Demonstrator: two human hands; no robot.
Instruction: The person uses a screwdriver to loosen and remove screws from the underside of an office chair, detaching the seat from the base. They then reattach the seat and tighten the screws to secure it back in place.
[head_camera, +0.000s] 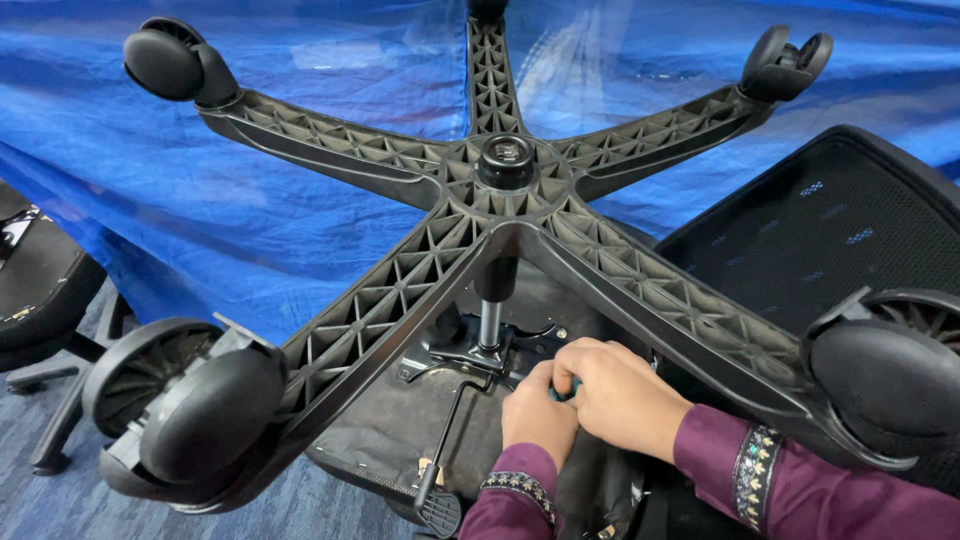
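Chair mechanism plate (480, 350), the black metal bracket under the upturned seat, sits just at eleven o'clock from my two hands, with the gas column (491, 300) rising out of it into the hub of the five-arm base (505, 165). The chair lies upside down, which I judge is why the underside faces me and can be reached at all. My left hand (538, 412) is curled shut, and my right hand (622, 395) is closed against it at its three o'clock; between them a small teal thing (563, 390) shows, gripped by both, though I cannot tell what it is since my fingers (590, 360) cover most of it. Both hands press close to the plate's right edge, touching or nearly so. A thin black lever (447, 440) runs from the plate toward six o'clock, ending in a flat paddle. Outward, casters (190, 410) tip the arms, a mesh backrest (830, 230) lies at three o'clock, and a blue tarp (200, 200) hangs behind everything at twelve.
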